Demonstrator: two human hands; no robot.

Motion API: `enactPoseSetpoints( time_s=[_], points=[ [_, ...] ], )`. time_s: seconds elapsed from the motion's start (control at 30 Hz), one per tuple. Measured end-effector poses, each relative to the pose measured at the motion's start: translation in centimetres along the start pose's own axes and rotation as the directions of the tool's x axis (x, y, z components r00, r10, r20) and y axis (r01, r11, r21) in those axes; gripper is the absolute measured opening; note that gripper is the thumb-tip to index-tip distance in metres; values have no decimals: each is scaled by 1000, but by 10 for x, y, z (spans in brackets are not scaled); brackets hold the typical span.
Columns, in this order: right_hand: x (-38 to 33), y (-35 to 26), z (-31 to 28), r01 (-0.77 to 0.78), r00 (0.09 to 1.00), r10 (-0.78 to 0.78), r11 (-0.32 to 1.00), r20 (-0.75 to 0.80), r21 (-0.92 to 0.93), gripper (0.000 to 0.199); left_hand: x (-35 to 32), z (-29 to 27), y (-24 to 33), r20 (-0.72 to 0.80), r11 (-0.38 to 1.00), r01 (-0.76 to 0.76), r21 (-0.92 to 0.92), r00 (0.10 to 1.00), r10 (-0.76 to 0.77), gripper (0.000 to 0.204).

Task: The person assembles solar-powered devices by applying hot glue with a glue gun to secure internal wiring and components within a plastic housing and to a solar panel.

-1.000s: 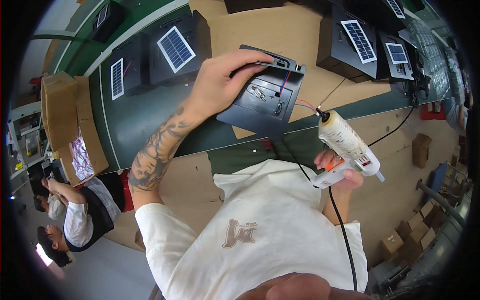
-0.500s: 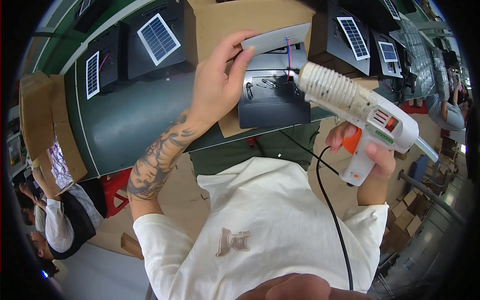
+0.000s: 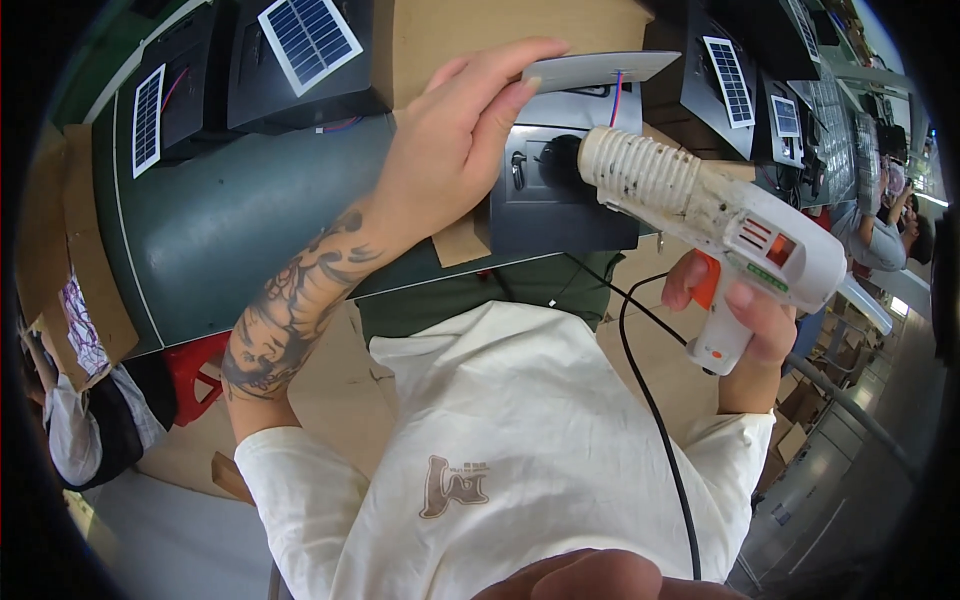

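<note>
My left hand (image 3: 460, 140) pinches one end of a thin, light-grey solar panel (image 3: 600, 68), held nearly edge-on with its underside toward me. A red and a blue wire (image 3: 616, 100) run down from that underside. Below sits a black box (image 3: 560, 222) with a metal latch on its face. In my right hand (image 3: 762, 325) is a white, stained hot glue gun (image 3: 700, 200), fingers wrapped about its grip at the orange trigger. Its dark nozzle points left in front of the box face; I cannot tell whether it touches. A clear glue stick (image 3: 865, 305) sticks out behind.
Black boxes with solar panels (image 3: 310, 42) stand left and right on the green table (image 3: 250, 230). Cardboard (image 3: 520, 20) lies behind the work. The gun's black cord (image 3: 650, 400) hangs across my front. An open carton (image 3: 90, 210) and a co-worker are at left.
The solar panel has shifted right and tipped flatter. The glue gun's nozzle has moved left across the box face. The whole view has shifted slightly.
</note>
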State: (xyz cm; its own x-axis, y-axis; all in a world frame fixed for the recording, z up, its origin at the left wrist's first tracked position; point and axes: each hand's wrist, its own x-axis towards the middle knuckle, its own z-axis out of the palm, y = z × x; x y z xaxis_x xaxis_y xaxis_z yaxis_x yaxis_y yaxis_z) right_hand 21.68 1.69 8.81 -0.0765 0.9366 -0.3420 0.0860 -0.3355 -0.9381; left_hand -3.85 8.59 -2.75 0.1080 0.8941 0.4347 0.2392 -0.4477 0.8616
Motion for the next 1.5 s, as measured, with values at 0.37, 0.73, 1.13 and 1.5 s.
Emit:
enactPoseSetpoints(
  time_s=[0.37,0.73,1.13,1.5],
  points=[
    [0,-1,-3,23,1000,-23,999,4,-33,54,0,4,-4,-22,997,-71,-34,997,70,30],
    [-4,-7,-13,47,999,-47,993,5,-109,57,-1,3,-3,-20,996,-85,-10,996,85,32],
    [-5,-33,-10,-15,1000,18,974,11,-224,60,0,4,-7,-35,990,-142,-14,989,141,32],
    [15,-70,-7,1,978,113,841,178,-540,53,-1,0,-8,-8,989,-146,31,989,147,32]
  ],
)
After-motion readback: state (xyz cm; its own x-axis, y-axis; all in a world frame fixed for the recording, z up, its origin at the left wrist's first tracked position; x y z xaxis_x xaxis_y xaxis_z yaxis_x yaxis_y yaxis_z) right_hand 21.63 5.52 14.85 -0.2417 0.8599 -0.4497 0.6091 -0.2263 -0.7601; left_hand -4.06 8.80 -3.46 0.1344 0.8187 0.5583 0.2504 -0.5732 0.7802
